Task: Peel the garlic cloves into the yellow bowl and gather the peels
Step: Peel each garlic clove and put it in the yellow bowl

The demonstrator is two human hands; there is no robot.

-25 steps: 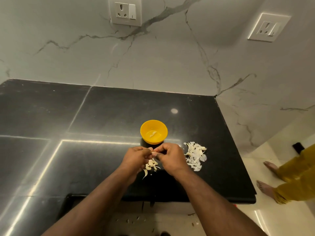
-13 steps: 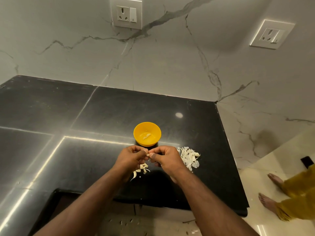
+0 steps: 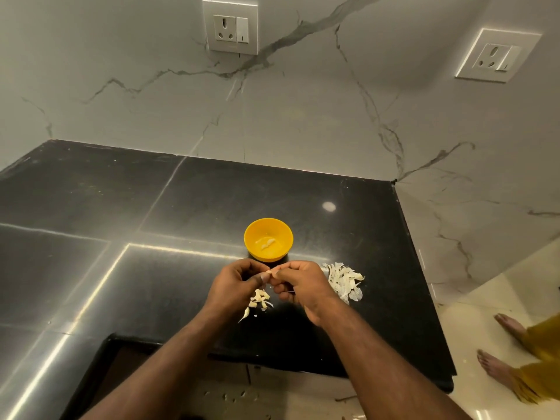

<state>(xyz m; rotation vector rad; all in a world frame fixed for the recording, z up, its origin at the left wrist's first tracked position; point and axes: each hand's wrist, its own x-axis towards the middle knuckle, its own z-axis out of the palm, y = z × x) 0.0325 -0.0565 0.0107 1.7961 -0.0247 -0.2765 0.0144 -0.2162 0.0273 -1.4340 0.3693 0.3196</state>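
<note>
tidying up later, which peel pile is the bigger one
The pile right of the right hand; it is wider and fuller than the small pile below the hands.

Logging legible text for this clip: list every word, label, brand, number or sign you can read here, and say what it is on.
None: no readable text in the head view.
Yellow bowl: plain, no label.
Back wall socket: only pin holes and a switch mark, no lettering.
Right wall socket: the same, no lettering legible.
Black counter: only reflections and tile seams.
</note>
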